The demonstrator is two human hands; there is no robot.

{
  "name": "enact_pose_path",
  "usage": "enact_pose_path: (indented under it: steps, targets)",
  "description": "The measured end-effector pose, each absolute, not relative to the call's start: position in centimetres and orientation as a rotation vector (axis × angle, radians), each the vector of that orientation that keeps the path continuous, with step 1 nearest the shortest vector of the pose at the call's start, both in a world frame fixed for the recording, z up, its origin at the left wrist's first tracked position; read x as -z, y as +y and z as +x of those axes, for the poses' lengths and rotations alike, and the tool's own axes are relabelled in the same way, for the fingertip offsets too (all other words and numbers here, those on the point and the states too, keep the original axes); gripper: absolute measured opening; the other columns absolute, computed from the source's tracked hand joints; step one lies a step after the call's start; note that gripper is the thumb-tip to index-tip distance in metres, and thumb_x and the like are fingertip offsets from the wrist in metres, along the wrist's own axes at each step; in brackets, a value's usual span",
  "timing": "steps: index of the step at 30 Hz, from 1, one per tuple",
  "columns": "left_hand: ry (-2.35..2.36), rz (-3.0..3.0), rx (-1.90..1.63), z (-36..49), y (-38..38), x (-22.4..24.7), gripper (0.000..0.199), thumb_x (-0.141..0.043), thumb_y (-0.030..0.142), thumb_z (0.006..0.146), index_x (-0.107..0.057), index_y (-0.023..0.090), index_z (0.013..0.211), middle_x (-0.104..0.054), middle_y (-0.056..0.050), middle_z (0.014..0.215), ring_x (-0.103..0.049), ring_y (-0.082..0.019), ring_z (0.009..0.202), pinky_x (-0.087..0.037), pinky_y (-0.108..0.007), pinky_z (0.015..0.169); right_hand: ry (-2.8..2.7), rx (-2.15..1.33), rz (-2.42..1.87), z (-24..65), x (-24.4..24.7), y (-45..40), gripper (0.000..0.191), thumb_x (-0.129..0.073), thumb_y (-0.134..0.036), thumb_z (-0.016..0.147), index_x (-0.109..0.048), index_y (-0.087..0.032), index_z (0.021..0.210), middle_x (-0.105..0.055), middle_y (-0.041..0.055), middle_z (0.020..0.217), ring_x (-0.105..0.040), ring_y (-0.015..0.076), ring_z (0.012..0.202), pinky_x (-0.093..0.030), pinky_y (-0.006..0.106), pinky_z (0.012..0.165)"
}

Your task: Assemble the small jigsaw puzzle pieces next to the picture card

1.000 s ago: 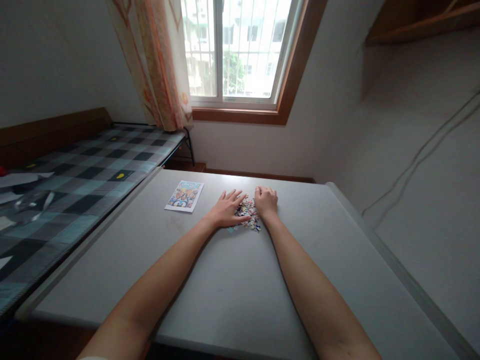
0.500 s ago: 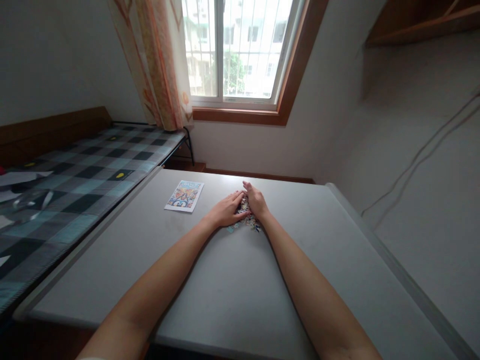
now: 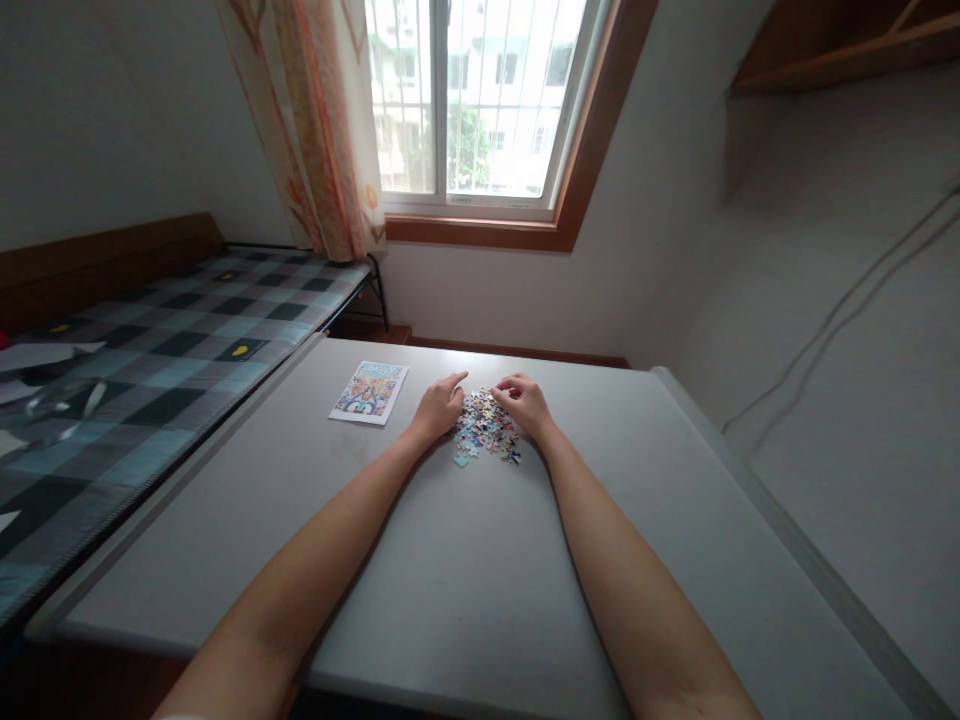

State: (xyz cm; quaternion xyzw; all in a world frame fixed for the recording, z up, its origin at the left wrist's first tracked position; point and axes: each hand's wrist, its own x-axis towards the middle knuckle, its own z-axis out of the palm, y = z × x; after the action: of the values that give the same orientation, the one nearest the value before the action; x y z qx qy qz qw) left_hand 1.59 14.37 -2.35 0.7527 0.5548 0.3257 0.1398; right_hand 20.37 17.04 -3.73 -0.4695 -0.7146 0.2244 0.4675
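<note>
A loose pile of small multicoloured puzzle pieces [image 3: 486, 424] lies on the pale table [image 3: 465, 560]. My left hand [image 3: 441, 406] rests at the pile's left edge, its index finger stretched out and nothing seen in its grasp. At the pile's upper right is my right hand [image 3: 523, 402], fingers curled and fingertips pressed together over the pieces; whatever they may hold is too small to make out. To the left of my left hand, a printed colourful picture sheet [image 3: 369, 393] lies flat.
Left of the table stands a bed with a checked mattress [image 3: 172, 350], with papers and clear plastic on it. A window [image 3: 487, 100] and a curtain [image 3: 322, 130] are beyond the table. A wooden shelf [image 3: 847, 50] hangs at the upper right.
Both hands have moved apart, uncovering the pile between them. The pieces now lie more spread out. The fingers of my right hand have gone from straight to curled.
</note>
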Motion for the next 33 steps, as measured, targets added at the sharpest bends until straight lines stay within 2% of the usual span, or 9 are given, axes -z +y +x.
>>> enact_pose_path:
  steps: [4,7,10,14,23,33]
  targets:
    - [1.495,2.361,-0.722,1.6,13.9,2.3,0.051,-0.032,0.035,0.095,-0.045,0.016,0.140,-0.046,-0.007,0.145,-0.034,-0.022,0.140,-0.024,-0.042,0.117,-1.914,-0.629,-1.088,21.0,3.3,16.8,0.025,-0.068,-0.040,0.074,-0.075,-0.017,0.079,-0.067,0.0067,0.081,-0.063,0.0179,0.076,-0.051,0.031,0.073]
    - [1.331,2.533,-0.527,1.7,13.4,2.2,0.073,-0.036,0.060,0.090,-0.032,0.014,0.147,-0.032,-0.010,0.153,-0.020,-0.025,0.145,-0.015,-0.046,0.119,-1.979,-0.676,-1.061,21.3,3.1,16.9,0.023,-0.070,-0.036,0.074,-0.077,-0.017,0.086,-0.069,0.0069,0.083,-0.064,0.0180,0.077,-0.051,0.031,0.076]
    - [1.294,2.594,-0.426,1.8,13.1,2.2,0.091,-0.040,0.073,0.082,-0.026,0.014,0.150,-0.027,-0.012,0.155,-0.020,-0.028,0.145,-0.013,-0.046,0.119,-2.042,-0.668,-1.069,21.4,3.0,16.9,0.018,-0.072,-0.029,0.072,-0.078,-0.018,0.085,-0.069,0.0070,0.083,-0.064,0.0185,0.079,-0.050,0.031,0.078]
    - [1.299,2.627,-0.411,1.8,13.2,2.5,0.090,-0.039,0.074,0.082,-0.027,0.017,0.150,-0.029,-0.011,0.154,-0.021,-0.028,0.144,-0.014,-0.046,0.118,-2.055,-0.662,-1.085,21.2,2.9,16.7,0.016,-0.071,-0.023,0.073,-0.078,-0.018,0.086,-0.070,0.0070,0.086,-0.064,0.0183,0.081,-0.051,0.030,0.077]
    - [1.303,2.635,-0.456,1.8,13.2,2.6,0.084,-0.038,0.071,0.085,-0.031,0.015,0.148,-0.033,-0.012,0.152,-0.024,-0.026,0.144,-0.015,-0.045,0.118,-2.079,-0.600,-1.093,21.1,3.3,17.0,0.013,-0.073,-0.022,0.073,-0.078,-0.019,0.084,-0.070,0.0067,0.086,-0.065,0.0185,0.083,-0.050,0.032,0.083]
    - [1.301,2.623,-0.510,1.8,13.2,2.9,0.081,-0.042,0.068,0.084,-0.036,0.016,0.146,-0.036,-0.011,0.151,-0.028,-0.024,0.142,-0.017,-0.043,0.119,-2.099,-0.561,-1.083,20.8,3.3,17.1,0.008,-0.072,-0.022,0.076,-0.078,-0.021,0.082,-0.071,0.0054,0.085,-0.066,0.0163,0.078,-0.051,0.028,0.076]
